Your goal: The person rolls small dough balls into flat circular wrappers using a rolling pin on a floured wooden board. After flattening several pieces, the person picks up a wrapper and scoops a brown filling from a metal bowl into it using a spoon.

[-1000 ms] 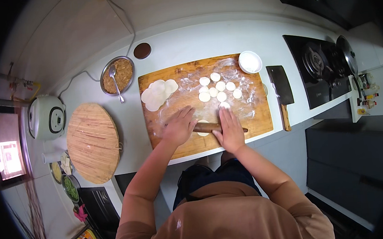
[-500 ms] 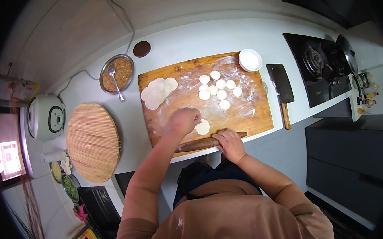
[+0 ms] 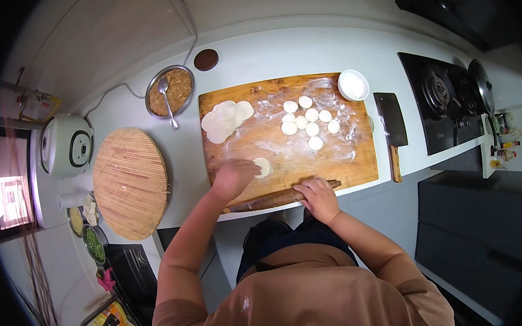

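My left hand (image 3: pixel 234 178) is over the left front of the floury wooden board (image 3: pixel 346 166), its fingertips pinched at the left edge of a small flat dough round (image 3: pixel 263 167). Along the board's front edge lies a dark wooden rolling pin (image 3: pixel 272 200), and my right hand (image 3: pixel 318 195) is wrapped round it near its right end. Several rolled-out dumpling wrappers (image 3: pixel 225 120) overlap at the board's far left. Several small pressed dough pieces (image 3: pixel 302 122) sit in a cluster right of the middle.
A white bowl of flour (image 3: pixel 353 85) stands at the board's far right corner, with a cleaver (image 3: pixel 392 120) beside it. A bowl of filling with a spoon (image 3: pixel 177 93), a round slatted lid (image 3: pixel 130 184) and a rice cooker (image 3: pixel 66 146) are leftward. The gas stove (image 3: pixel 438 93) is far right.
My left hand and the dough round have shifted left across the board. My right hand stays on the rolling pin. The whole view has swung slightly.
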